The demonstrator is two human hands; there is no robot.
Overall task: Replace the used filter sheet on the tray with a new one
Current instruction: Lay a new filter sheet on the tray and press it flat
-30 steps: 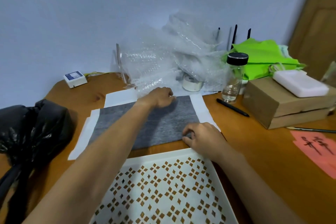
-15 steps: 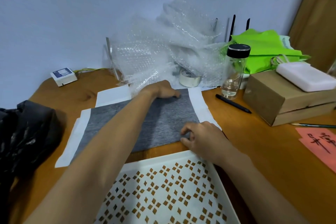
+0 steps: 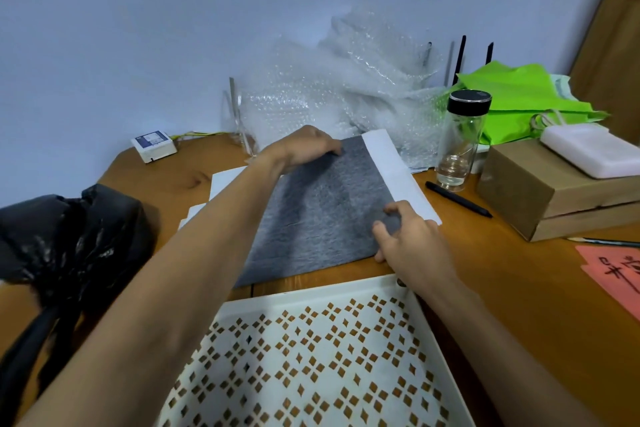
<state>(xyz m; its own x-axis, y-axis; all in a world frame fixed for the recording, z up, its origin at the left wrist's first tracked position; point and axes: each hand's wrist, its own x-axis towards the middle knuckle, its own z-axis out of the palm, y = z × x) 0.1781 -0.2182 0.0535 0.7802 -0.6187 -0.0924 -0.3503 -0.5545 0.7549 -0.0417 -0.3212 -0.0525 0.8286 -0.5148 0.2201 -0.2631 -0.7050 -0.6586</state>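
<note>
Grey felt filter sheet (image 3: 322, 215) on white paper on the wooden table (image 3: 512, 274), left hand (image 3: 304, 149) pinching its far edge, right hand (image 3: 410, 239) pinching its near right corner, fingertips hidden, white perforated tray (image 3: 311, 302) cut off below.

Both forearms are totally bare, no sleeves in sight. The left hand (image 3: 306, 149) and right hand (image 3: 408, 239) have no gloves, rings or watch either.
</note>
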